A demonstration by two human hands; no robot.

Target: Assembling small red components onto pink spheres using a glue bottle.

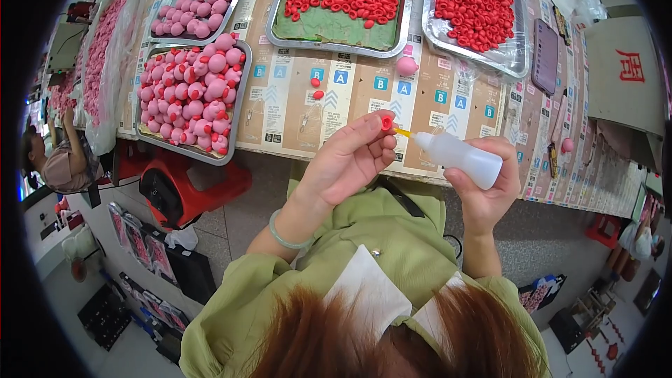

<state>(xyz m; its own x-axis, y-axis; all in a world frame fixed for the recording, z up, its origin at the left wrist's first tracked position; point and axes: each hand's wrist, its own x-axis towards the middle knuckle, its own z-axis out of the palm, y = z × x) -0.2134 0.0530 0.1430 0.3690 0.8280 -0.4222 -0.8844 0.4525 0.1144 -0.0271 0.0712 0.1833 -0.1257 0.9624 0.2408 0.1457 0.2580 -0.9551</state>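
Between the thumb and fingertips of my left hand (pixel 357 154) is a small hollow red oval piece (pixel 386 123), held over the table's near edge. My right hand (pixel 490 182) is wrapped round a white squeeze bottle (pixel 458 157), tilted with its nozzle toward the left. The bottle's thin yellow tip (pixel 402 131) is at or just beside the red piece; whether they touch I cannot tell. Past my hands, two loose red pieces (pixel 317 89) and one pink ball-shaped figure (pixel 407 66) lie on the printed table covering (pixel 280 115).
Metal trays of red pieces (pixel 378 0) (pixel 479 7) stand along the far side. At the left, a tray (pixel 245 77) holds pink figures with red parts, with another pink-filled tray (pixel 199 0) behind. A phone (pixel 544 57) lies at right. Another person (pixel 63 157) sits far left.
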